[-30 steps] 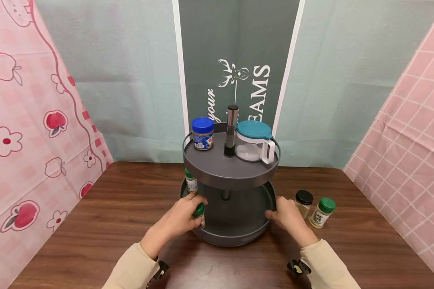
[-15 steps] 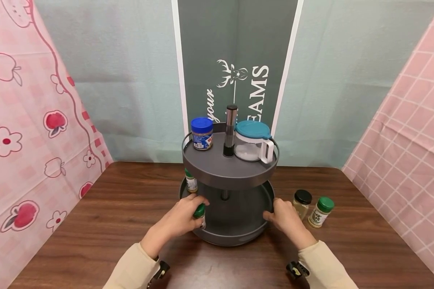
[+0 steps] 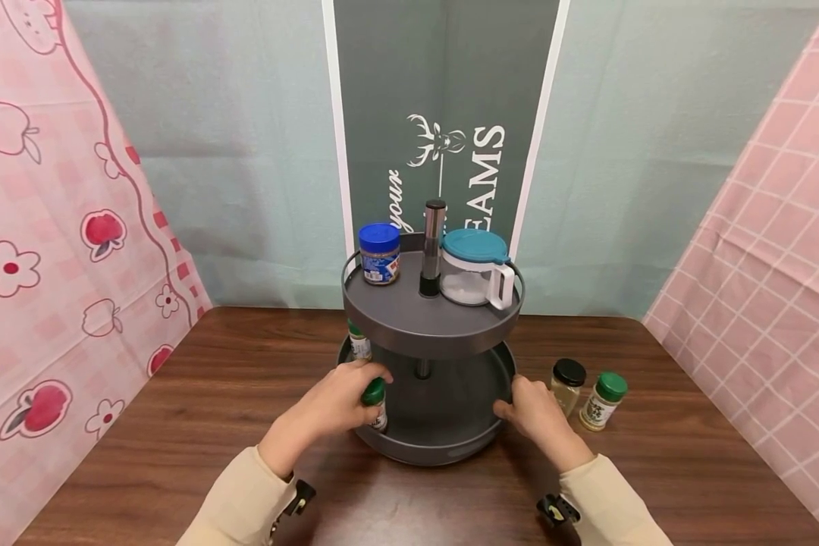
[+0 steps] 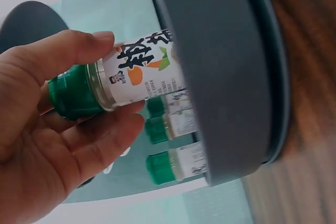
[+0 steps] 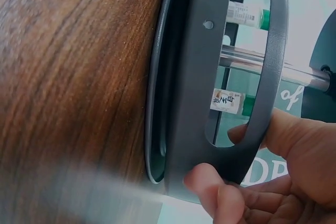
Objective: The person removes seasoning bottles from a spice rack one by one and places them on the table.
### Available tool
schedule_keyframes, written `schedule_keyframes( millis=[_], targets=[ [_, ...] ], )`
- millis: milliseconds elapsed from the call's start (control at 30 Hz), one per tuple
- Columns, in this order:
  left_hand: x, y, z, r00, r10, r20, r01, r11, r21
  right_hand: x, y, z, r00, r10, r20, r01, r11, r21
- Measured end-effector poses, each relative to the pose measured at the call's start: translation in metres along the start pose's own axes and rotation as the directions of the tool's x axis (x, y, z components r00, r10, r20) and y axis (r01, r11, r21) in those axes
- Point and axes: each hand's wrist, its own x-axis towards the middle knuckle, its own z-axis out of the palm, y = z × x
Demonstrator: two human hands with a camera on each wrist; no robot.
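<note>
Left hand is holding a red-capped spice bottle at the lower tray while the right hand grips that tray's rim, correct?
Not quite: the cap is green, not red. The left wrist view shows the left hand holding a green-capped spice bottle; the right hand does grip the lower tray's rim.

On the dark banner (image 3: 444, 114) behind my rack I could read "your" and "EAMS" in white letters, with a deer head sign between them. The spice bottle (image 4: 139, 74) in my left hand (image 4: 47, 145) had a big Chinese character "椒" on its label. Another small bottle (image 5: 227, 100) on the lower tray showed "白". The blue jar (image 3: 379, 254) had a label, but it was too small to read.
</note>
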Motion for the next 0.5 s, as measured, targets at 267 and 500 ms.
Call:
schedule_keyframes(
  millis=[267,500],
  targets=[
    [0.001,0.004,-0.018,0.999,-0.016,-0.032,0.014,0.999,-0.05,0.0,0.0,0.001,1.0,-0.002,-0.004,0.002,1.0,0.004],
    [0.0,0.004,-0.023,0.997,0.004,-0.079,-0.009,0.998,-0.058,0.0,0.001,0.002,1.0,-0.009,-0.006,0.009,1.0,0.003]
  ],
)
